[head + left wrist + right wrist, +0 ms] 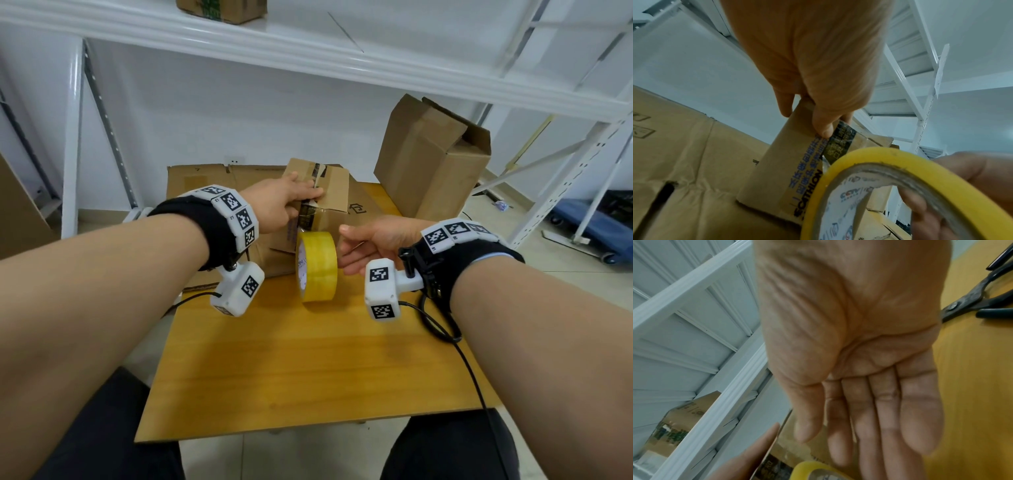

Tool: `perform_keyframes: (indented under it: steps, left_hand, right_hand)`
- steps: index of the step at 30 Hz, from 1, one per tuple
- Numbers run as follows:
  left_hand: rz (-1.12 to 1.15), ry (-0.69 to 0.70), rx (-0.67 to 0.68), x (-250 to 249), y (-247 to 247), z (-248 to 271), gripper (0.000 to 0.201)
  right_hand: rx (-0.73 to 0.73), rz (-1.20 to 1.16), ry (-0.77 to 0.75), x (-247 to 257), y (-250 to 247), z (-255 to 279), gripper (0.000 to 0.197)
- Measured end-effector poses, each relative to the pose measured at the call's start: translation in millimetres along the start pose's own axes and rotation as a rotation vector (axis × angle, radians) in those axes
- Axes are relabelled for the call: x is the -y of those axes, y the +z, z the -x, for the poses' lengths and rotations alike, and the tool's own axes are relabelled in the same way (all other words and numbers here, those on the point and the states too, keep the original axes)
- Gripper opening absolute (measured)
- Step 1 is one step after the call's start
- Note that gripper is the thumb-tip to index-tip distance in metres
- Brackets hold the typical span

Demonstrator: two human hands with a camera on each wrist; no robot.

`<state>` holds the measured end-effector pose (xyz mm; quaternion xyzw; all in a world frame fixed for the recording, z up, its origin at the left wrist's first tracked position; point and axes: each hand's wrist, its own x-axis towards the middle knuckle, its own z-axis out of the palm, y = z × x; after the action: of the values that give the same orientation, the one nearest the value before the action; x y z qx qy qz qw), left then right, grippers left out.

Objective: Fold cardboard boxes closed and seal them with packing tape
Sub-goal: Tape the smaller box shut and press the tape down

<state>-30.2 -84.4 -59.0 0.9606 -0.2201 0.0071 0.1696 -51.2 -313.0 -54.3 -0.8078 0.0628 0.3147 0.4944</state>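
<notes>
A small cardboard box (pixel 334 192) with printed tape on it sits on flattened cardboard (pixel 205 178) at the back of the wooden table (pixel 308 359). My left hand (pixel 291 202) grips its near upper edge, fingers over the top and thumb pressed on the taped front face (pixel 824 129). A yellow roll of packing tape (pixel 318 267) stands on edge just in front of the box, with a clear strip running up to it. My right hand (pixel 370 243) is beside the roll on its right, palm open and fingers straight (pixel 879 410). Whether they touch the roll is unclear.
A larger cardboard box (pixel 431 161) with raised flaps stands at the back right. Dark scissors (pixel 972 305) lie on the table near my right wrist. A white metal shelf (pixel 308 44) overhangs the table, carrying another box (pixel 219 8). A blue trolley (pixel 596 219) is on the floor, right.
</notes>
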Motion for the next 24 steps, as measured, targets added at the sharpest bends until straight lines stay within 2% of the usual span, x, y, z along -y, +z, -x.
perform_keyframes:
  steps: [6,12,15,19,24]
  left_hand:
    - [0.041,-0.044,-0.024,-3.4,1.5,3.9,0.06]
    - [-0.019,-0.103,-0.175,-13.6,10.1,-3.1,0.051]
    - [-0.024,-0.129,-0.155,-16.4,12.0,-2.8,0.052]
    - [-0.013,-0.153,-0.117,-16.3,9.8,1.9,0.062]
    - [0.009,-0.221,-0.183,-34.6,3.2,-0.8,0.054]
  right_hand:
    - [-0.23,-0.077,0.07,-12.2,-8.1,-1.6,0.027]
    - [-0.261,-0.059,0.057,-8.4,-3.0,-1.6,0.027]
    - [-0.282,-0.037,0.062,-10.2,-8.1,0.4,0.026]
    - [-0.312,-0.06,0.104,-17.0,-16.1,10.3,0.026]
    - [-0.378,0.033,0.137,-25.3,-28.6,14.4,0.022]
